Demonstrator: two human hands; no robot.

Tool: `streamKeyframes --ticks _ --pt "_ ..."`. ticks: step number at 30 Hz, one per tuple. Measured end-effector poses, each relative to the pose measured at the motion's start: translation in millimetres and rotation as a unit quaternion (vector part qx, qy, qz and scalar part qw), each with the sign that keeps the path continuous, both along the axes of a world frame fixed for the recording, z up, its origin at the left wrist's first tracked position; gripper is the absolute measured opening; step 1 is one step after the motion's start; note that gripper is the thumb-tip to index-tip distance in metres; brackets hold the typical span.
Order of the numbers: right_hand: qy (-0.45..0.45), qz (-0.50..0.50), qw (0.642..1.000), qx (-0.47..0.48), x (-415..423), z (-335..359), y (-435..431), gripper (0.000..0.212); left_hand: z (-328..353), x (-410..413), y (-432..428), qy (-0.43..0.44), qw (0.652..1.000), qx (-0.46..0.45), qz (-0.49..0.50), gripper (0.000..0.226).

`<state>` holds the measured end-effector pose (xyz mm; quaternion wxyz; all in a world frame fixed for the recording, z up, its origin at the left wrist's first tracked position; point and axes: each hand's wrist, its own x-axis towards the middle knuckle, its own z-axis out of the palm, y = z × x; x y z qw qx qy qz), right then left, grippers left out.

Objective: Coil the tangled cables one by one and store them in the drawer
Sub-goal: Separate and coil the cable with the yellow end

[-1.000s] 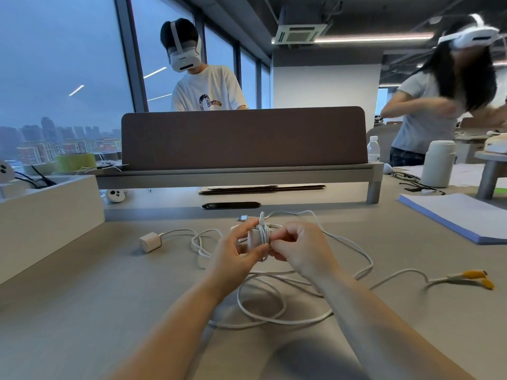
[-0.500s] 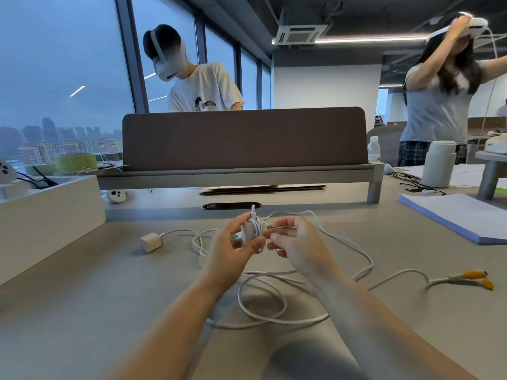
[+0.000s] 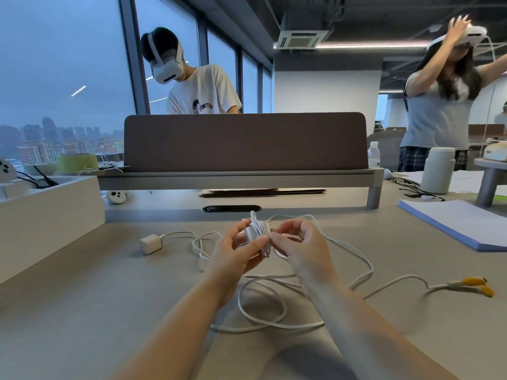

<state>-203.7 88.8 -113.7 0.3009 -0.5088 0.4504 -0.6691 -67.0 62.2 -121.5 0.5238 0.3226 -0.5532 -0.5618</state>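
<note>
Both hands hold a small coiled cable bundle above the desk.

The left hand [image 3: 236, 256] pinches the white bundle [image 3: 256, 233] between thumb and fingers, clamped on it from the left; the right hand [image 3: 299, 248] meets the bundle's right edge, its fingertips closed on a strand there. The bundle sits between the two hands, raised off the desk [image 3: 82, 311]. Under the bundle and toward the viewer, loose white cables [image 3: 260, 303] lie looped on the desk. Left of the bundle rests a white charger plug [image 3: 151, 244]; far right of it lie yellow connectors [image 3: 477, 283].
</note>
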Motion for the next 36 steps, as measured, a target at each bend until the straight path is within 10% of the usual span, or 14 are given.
streamKeyframes --ticks 36 --pt "-0.011 0.095 0.994 0.053 -14.3 2.8 -0.8 0.028 8.4 4.7 5.4 -0.001 1.0 -0.004 0.011 0.019"
